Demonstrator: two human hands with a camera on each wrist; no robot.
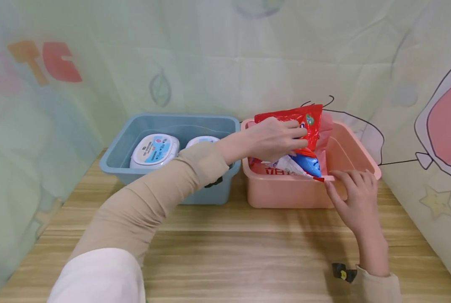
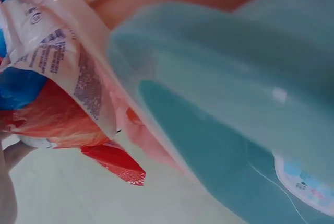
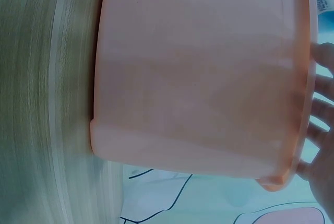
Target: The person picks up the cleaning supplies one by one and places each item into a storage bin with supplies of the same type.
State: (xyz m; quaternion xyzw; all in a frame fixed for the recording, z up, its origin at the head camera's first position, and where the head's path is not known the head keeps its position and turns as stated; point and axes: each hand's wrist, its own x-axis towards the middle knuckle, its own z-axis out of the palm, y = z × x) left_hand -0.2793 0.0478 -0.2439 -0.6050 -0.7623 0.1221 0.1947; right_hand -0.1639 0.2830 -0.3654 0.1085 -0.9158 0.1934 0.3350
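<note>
My left hand (image 1: pixel 278 139) holds a red plastic packet (image 1: pixel 311 118) with blue and white parts over the left half of a pink bin (image 1: pixel 286 193). In the left wrist view the packet (image 2: pixel 57 114) shows a white printed panel with small text, and a red corner sticks out. My right hand (image 1: pixel 356 193) grips the bin's front rim towards the right, fingers bent over the edge. Its fingertips meet the rim in the right wrist view. A white packet edge with red characters (image 1: pixel 276 171) shows under my left hand; the packets' lower parts are hidden.
A blue bin (image 1: pixel 119 170) stands just left of the pink one. Inside it are two white lidded tubs (image 1: pixel 155 149) with blue labels, the right one partly hidden by my left arm. Both bins stand on a wood-grain table (image 1: pixel 248 252) before a printed cloth backdrop (image 1: pixel 195 54).
</note>
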